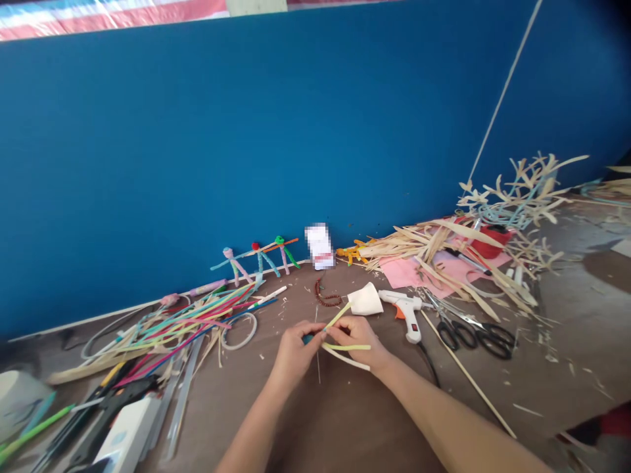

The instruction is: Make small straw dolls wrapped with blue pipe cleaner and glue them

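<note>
My left hand (294, 351) and my right hand (362, 341) meet over the brown table, fingers pinched together. Between them they hold thin yellow-green strips (348, 347) and a pale strip curving below, with a small blue bit at my left fingertips. One yellow strip runs up to a white cone (365, 300) lying just beyond my right hand. A dark bead string (326, 297) lies behind the hands.
A white glue gun (405, 310) and black scissors (470, 334) lie to the right, beside a heap of dried leaf strips (444, 253). Coloured strips (187, 322) pile at the left. Pipe-cleaner figures (259, 259) lean on the blue wall. A long stick (468, 374) crosses the table.
</note>
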`<action>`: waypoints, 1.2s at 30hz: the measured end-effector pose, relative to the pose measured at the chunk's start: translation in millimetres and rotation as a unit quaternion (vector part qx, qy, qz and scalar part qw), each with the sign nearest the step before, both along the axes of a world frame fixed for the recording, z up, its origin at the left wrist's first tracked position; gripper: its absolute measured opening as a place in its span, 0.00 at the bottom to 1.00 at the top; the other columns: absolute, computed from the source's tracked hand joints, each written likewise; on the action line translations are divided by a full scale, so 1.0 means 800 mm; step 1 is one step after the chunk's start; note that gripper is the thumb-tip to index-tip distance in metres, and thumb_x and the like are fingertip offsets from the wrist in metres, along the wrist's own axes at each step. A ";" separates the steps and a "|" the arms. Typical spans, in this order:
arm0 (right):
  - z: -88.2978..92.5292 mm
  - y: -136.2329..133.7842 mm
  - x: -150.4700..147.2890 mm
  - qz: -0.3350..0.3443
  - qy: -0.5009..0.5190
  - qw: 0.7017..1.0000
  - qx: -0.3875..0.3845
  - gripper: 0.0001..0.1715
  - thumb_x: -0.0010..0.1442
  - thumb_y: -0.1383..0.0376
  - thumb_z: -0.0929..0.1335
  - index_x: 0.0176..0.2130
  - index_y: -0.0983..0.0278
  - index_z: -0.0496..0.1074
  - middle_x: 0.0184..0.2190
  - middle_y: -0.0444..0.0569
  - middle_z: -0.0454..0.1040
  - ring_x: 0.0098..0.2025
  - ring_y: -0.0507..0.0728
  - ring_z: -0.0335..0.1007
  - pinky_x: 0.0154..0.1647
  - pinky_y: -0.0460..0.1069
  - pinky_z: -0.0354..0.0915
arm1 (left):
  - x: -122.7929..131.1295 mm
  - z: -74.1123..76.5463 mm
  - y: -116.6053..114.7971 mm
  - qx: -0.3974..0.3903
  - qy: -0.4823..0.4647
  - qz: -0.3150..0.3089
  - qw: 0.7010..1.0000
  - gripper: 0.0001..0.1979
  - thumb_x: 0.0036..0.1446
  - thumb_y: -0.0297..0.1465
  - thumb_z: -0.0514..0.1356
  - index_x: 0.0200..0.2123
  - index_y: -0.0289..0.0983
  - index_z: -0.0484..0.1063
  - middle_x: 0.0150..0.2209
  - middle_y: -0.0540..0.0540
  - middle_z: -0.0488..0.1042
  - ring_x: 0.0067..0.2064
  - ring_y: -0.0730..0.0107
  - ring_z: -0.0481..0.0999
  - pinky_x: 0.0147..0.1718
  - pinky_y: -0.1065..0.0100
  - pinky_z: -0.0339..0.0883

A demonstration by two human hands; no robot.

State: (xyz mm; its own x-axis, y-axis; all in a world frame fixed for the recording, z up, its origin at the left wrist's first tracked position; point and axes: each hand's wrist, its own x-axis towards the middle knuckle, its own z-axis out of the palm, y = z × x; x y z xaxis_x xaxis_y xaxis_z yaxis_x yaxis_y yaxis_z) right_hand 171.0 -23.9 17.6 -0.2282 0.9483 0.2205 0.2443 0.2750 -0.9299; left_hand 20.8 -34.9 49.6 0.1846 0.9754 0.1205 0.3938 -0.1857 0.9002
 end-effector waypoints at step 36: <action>0.039 0.013 0.046 0.258 -0.036 0.955 -0.139 0.14 0.51 0.60 0.64 0.32 0.69 0.72 0.20 0.42 0.67 0.18 0.45 0.57 0.18 0.41 0.52 | -0.013 -0.004 -0.013 0.019 -0.066 -0.136 0.988 0.08 0.48 0.33 0.58 0.25 0.34 0.72 0.25 0.48 0.67 0.29 0.72 0.66 0.30 0.72 0.58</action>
